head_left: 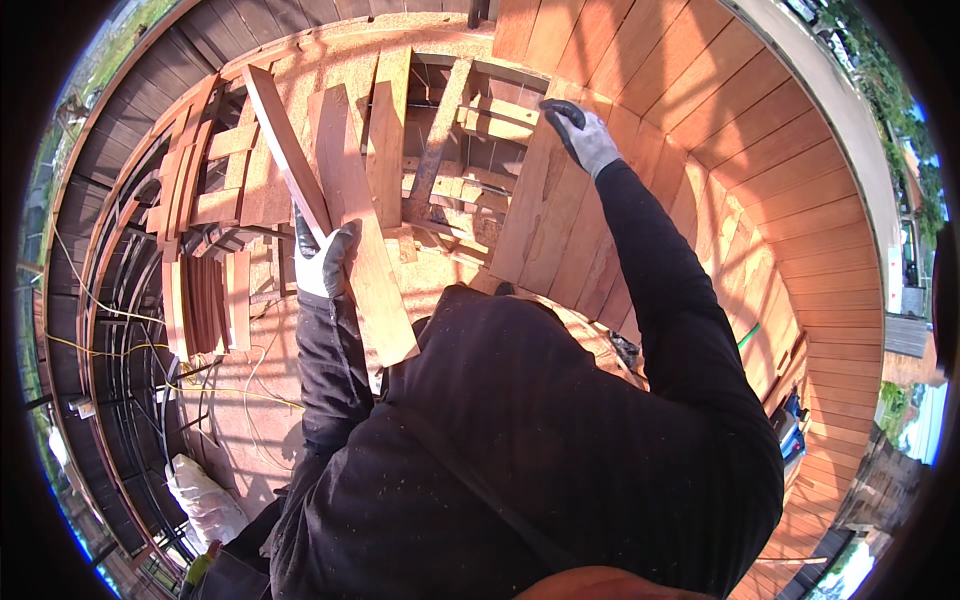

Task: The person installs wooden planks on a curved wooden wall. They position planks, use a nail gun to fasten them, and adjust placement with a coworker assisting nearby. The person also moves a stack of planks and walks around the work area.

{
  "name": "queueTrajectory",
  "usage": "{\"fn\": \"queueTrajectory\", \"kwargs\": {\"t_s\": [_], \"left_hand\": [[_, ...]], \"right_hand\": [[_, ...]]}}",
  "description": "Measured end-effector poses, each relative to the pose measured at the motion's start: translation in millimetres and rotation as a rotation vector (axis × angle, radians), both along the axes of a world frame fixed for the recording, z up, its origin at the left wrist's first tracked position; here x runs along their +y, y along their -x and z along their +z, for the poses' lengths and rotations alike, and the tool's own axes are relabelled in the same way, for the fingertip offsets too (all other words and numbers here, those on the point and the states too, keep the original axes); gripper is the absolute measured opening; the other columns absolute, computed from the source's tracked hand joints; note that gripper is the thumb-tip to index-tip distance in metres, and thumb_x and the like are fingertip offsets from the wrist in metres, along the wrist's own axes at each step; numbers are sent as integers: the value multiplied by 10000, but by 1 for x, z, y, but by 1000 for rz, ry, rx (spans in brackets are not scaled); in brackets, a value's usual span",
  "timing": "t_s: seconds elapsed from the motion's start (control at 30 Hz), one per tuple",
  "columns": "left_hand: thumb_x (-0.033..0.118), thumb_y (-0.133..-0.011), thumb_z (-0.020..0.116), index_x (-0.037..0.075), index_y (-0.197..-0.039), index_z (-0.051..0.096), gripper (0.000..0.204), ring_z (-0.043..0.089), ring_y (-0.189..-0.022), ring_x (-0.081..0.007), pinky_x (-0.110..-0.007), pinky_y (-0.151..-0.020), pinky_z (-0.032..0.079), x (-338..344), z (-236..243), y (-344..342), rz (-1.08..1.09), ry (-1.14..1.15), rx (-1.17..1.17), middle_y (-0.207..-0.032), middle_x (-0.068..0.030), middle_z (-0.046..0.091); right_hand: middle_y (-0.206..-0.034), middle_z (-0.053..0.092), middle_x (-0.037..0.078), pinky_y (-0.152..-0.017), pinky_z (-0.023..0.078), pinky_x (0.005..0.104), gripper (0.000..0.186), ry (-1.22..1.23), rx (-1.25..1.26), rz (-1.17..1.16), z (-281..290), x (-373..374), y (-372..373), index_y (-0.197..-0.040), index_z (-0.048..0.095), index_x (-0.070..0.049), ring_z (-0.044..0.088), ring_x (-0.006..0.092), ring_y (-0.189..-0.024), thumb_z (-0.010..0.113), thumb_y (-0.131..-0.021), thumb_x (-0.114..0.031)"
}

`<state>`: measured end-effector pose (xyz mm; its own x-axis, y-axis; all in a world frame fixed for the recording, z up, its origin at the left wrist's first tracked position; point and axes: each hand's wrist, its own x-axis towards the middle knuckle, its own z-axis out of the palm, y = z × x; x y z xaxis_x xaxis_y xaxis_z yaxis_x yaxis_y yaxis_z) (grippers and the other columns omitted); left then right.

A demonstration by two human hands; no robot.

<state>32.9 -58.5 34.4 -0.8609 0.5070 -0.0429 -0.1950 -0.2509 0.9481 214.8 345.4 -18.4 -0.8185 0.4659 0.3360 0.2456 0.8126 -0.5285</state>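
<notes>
My left hand (325, 265), in a white glove with dark fingers, is closed around the lower end of a narrow wooden plank (285, 145). That plank slants up and away to the left. Right beside it lies a wider plank (365, 240), running under or against my thumb; whether I grip it too is unclear. My right hand (580, 130), gloved alike, is stretched forward over the far end of the fitted deck boards (545, 215). Its fingers are curled together, and anything between them is too small to make out.
Open framing (480, 130) with joists shows between the loose boards and the decking. A stack of short planks (207, 305) stands at the left, near a yellow cord (240, 390). A white sack (205, 500) lies lower left. A curved, wood-clad wall (770, 150) rises at the right.
</notes>
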Motion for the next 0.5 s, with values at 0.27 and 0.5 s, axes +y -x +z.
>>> {"fn": "queueTrajectory", "kwargs": {"t_s": [0.27,0.5], "left_hand": [[-80,-771,642,56,-1404,428,682,624,-795,-108,-234,-712,523,21,26,-28,-9,35,-52,-1045,-70,642],[-112,-830,596,76,-1486,325,734,626,-926,-130,-257,-778,546,41,26,-57,-97,-124,-7,-1194,-78,597]], "right_hand": [[-1010,681,94,-688,540,254,347,1234,39,275,56,-107,-13,-1279,562,-28,679,155,-803,570,-981,-205],[-1030,671,89,-749,532,292,257,1114,-21,546,50,-224,33,-1118,625,-39,644,151,-871,652,-928,-211]]}}
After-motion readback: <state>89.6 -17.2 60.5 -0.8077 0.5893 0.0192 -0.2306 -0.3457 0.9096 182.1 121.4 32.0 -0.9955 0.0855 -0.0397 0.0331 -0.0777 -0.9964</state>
